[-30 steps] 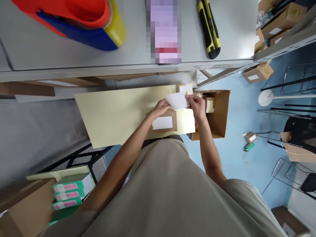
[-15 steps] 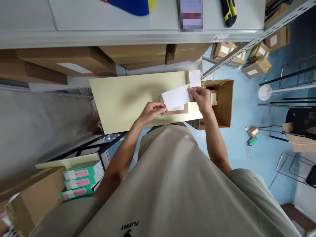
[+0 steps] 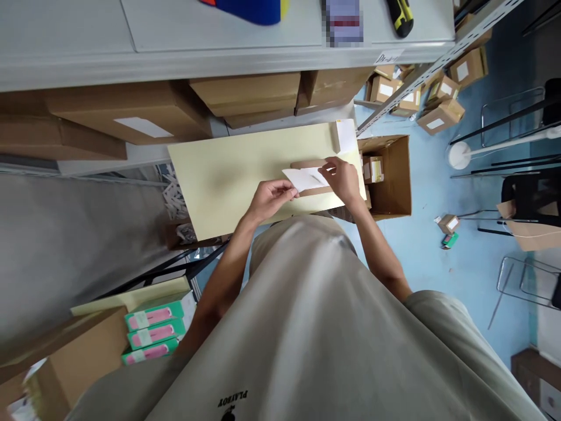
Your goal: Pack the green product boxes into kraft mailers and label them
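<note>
A white paper label [image 3: 301, 179] is stretched between my two hands, right over a small brown cardboard box [image 3: 308, 164] on the cream board. My left hand [image 3: 272, 200] pinches the label's lower left corner between thumb and fingers. At its right end my right hand [image 3: 342, 180] is closed, fingertips bent onto the label and partly hiding that end. Most of the box's top lies under the label, and I cannot tell whether the label touches it. Behind my right hand stands a white stack of labels [image 3: 346, 136] at the board's far right corner.
The cream board [image 3: 219, 187] is my work surface. At its right stands an open carton [image 3: 397, 175] with small boxes inside. Large cartons [image 3: 249, 93] fill the shelf behind, under an upper shelf holding a yellow-black utility knife [image 3: 401, 19]. Green-pink boxes [image 3: 151, 334] sit lower left.
My right hand has moved left and inward, and the label now lies tilted and foreshortened over the box. My left hand keeps its corner. The whole view has shifted slightly.
</note>
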### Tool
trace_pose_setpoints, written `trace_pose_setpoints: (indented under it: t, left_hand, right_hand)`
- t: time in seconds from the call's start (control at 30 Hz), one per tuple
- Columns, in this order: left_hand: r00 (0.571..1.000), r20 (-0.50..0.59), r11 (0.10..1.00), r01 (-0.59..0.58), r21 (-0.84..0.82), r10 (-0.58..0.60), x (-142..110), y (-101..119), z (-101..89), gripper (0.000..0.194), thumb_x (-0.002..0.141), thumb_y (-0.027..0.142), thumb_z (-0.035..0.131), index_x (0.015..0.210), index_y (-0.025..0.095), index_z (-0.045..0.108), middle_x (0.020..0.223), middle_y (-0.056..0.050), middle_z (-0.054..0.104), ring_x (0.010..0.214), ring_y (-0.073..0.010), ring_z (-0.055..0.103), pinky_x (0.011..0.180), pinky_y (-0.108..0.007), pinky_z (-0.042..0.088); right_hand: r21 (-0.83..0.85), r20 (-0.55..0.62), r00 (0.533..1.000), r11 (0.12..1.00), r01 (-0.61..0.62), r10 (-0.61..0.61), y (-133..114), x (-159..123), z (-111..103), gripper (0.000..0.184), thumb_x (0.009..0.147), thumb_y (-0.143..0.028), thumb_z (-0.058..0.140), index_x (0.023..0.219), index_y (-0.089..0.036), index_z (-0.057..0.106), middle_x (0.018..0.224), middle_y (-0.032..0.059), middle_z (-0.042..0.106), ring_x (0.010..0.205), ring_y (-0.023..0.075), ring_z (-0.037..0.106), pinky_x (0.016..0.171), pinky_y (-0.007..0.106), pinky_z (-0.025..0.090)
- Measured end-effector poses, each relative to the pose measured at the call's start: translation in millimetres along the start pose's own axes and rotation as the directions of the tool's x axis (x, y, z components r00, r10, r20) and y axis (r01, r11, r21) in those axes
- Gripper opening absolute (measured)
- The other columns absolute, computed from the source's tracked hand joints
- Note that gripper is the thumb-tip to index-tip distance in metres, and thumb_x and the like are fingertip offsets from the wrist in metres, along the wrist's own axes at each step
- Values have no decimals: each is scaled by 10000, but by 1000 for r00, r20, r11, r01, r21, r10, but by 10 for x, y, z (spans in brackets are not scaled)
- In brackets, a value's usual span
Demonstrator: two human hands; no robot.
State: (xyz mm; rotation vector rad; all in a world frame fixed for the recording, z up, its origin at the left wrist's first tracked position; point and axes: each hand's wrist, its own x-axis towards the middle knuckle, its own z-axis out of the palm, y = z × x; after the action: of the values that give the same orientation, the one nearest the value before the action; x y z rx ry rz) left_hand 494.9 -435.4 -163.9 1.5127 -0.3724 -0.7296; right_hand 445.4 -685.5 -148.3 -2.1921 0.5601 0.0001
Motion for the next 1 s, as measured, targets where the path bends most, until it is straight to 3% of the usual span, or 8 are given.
trace_pose_setpoints:
  t: [0.2,0.33,0.53,0.67,0.73,0.83,0.93,1.0]
  left_hand:
    - [998,-19,995,-50,80,52,-174,4,-116,365,943,547,770,895,188,812,897,-69,818,811,-191,712,780,-309,553]
    - [998,-37,992,-48,118,53,-271,43,-157,329,945,513,750,896,191,797,889,-58,803,818,-193,702,795,-307,544]
    - [997,-52,985,-41,165,50,-355,93,-162,283,922,484,746,887,206,788,891,-58,802,844,-205,698,770,-306,520]
    - [995,-84,967,-24,252,46,-397,-60,-283,198,873,408,765,867,212,792,900,-59,809,805,-198,676,733,-298,491]
    - [992,-127,935,41,352,5,-437,-250,-499,120,827,340,782,844,222,795,889,-57,813,811,-213,686,759,-304,491]
    - [954,-280,817,247,521,-110,-584,-595,-1095,24,789,255,784,791,232,780,836,-51,807,868,-254,716,833,-318,486]
    - [829,-508,594,535,600,-234,-841,-796,-1897,67,835,234,765,774,215,743,725,-18,757,909,-255,695,863,-309,460]
    - [730,-643,449,666,596,-230,-1014,-775,-2401,161,910,222,720,755,205,680,601,22,640,908,-235,649,899,-307,451]
  right_hand:
    - [108,157,958,969,224,-239,-526,-598,75,338,1063,-525,700,1013,-232,863,1022,74,822,843,207,732,796,337,616]
    - [36,197,951,971,236,-239,-736,-776,128,348,1006,-584,801,1009,-243,873,1021,71,798,761,186,708,757,334,587]
    - [-49,191,957,972,230,-217,-801,-824,257,201,998,-432,823,933,-244,852,1026,61,791,784,188,716,764,326,556]
    - [19,118,974,981,194,-195,-699,-782,274,151,973,-336,765,874,-231,810,947,53,784,780,187,705,768,328,575]
    - [103,32,988,983,149,-153,-604,-755,243,152,943,-351,764,859,-227,790,912,49,781,789,190,709,768,334,593]
    - [256,-82,996,966,42,-21,-451,-750,183,209,898,-424,787,848,-222,765,829,34,759,739,184,705,675,319,595]
    - [395,-128,983,916,-72,132,-330,-789,154,297,868,-509,818,855,-222,747,727,11,712,657,176,696,543,282,556]
    - [456,-118,973,881,-125,199,-281,-818,153,342,853,-549,842,854,-223,741,702,7,702,648,175,711,515,265,555]
